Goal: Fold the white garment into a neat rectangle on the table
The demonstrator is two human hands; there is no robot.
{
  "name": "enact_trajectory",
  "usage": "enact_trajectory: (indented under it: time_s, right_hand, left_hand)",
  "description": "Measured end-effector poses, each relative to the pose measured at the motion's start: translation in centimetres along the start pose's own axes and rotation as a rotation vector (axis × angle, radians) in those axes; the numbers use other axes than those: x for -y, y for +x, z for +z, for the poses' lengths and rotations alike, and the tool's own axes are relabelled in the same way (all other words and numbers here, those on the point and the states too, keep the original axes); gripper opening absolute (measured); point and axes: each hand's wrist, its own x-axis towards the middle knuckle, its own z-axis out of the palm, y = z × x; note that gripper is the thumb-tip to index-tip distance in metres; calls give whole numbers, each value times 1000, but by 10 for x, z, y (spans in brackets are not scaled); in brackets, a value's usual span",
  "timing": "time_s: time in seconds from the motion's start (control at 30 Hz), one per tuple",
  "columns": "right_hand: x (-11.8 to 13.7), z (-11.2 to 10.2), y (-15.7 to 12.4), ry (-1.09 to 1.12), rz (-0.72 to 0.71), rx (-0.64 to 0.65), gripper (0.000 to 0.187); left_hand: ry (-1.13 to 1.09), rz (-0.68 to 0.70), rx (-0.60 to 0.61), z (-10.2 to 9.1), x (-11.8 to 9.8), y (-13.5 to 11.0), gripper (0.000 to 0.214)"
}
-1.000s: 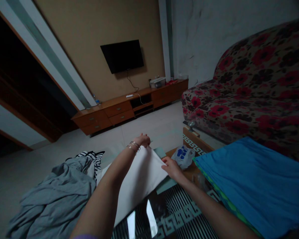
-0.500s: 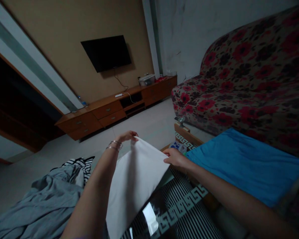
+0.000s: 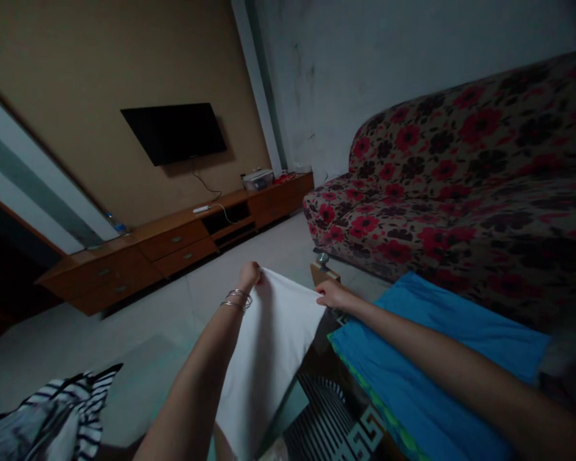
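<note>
A white cloth hangs folded between my two hands, held up over the edge of a dark patterned table. My left hand, with thin bangles at the wrist, pinches the cloth's far left corner. My right hand pinches its far right corner. Both hands are closed on the cloth. To the right, under my right forearm, a folded blue cloth lies flat.
A striped garment and grey clothes lie at the lower left. A floral sofa stands to the right. A wooden TV cabinet runs along the far wall under a wall-mounted screen. Pale floor lies between.
Both hands have lifted the white cloth off the table and moved it right, toward the blue cloth. The view has swung right, so the grey clothes are nearly out of frame.
</note>
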Motion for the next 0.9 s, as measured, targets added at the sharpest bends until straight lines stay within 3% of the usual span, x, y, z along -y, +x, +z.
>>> enact_trajectory:
  time_s: [0.1,0.17,0.27,0.33,0.47,0.63,0.77,0.9]
  right_hand:
    - [-44,-31,20,-45,83,-108,31]
    - [-78,-56,29,-81,153,-175,31]
    - [-128,-94,31,-139,267,-262,36]
    - [-156,-115,27,-173,333,-286,38]
    - [-191,-139,23,-205,388,-226,31]
    - [-206,-144,33,-210,400,-184,30]
    - [-216,-144,34,-229,396,-174,36]
    - [-224,-147,22,-263,415,-197,36]
  left_hand:
    - [-58,100,-22,36,-60,40,25]
    - [-113,207,-43,61,-101,54,38]
    - [-183,401,-52,98,-146,50,68]
    - [-146,508,-27,121,-158,31,69]
    - [170,609,103,149,-140,-31,49]
    - [366,666,169,155,-93,-99,47]
    - [344,709,232,151,-69,-124,50]
    - [250,764,320,148,-65,-135,48]
